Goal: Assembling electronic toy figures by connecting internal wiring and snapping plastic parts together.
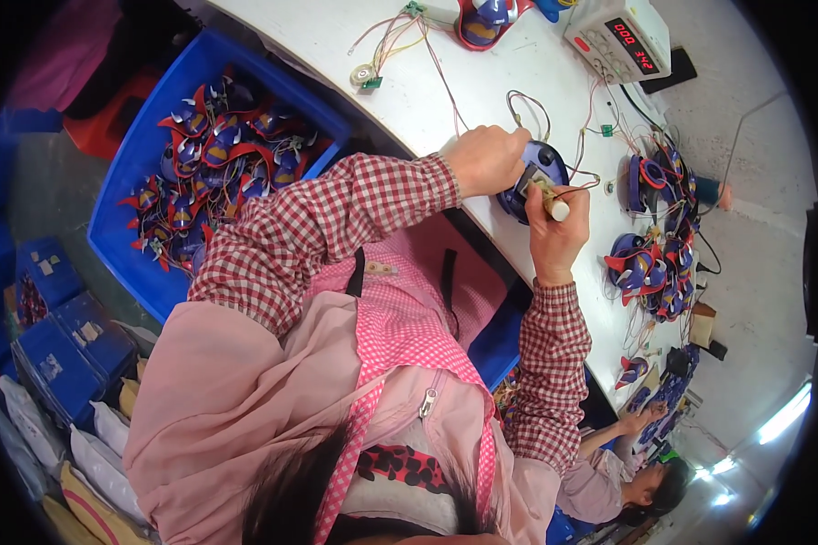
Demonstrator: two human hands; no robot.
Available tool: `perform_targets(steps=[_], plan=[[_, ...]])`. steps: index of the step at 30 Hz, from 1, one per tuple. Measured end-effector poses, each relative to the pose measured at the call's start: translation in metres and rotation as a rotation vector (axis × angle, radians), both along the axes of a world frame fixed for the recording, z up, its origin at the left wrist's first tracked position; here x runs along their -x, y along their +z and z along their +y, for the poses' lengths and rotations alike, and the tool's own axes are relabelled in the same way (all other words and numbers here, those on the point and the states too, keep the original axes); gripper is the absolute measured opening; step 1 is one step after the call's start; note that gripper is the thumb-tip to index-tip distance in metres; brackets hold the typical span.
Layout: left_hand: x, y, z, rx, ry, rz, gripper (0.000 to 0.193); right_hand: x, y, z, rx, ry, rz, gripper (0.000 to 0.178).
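- Far left I see a blue bin (145,136) w/ lots of red & blue toy parts (213,154).
- My left hand (486,159) is curled tight, pressing on the blue toy shell (540,173) on the white table (427,82).
- My right hand (554,232) pinches a small stick tool (547,200), tip on the shell.
- Thin wires (580,177) run off it.
- More toy parts (649,263) sit to the right.
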State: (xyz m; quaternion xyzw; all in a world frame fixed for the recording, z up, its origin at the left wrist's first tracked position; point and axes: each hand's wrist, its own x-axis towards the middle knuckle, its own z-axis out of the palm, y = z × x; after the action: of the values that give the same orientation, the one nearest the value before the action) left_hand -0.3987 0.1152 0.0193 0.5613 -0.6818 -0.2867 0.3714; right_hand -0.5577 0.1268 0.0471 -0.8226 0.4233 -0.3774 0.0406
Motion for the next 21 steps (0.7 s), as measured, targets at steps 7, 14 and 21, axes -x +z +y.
perform_targets(steps=[7, 14, 21], plan=[[-0.001, -0.001, 0.003, 0.043, 0.079, -0.085, 0.034, -0.007, 0.013, -0.014, -0.397, -0.078, 0.035, 0.024], [-0.054, 0.006, 0.047, 0.356, 0.169, -0.012, 0.036, 0.01, 0.007, -0.013, -0.288, -0.045, 0.0, 0.025], [-0.156, -0.005, 0.065, 0.27, 0.275, -0.317, 0.032, 0.028, 0.016, 0.027, -0.374, -0.164, -0.271, 0.023]])
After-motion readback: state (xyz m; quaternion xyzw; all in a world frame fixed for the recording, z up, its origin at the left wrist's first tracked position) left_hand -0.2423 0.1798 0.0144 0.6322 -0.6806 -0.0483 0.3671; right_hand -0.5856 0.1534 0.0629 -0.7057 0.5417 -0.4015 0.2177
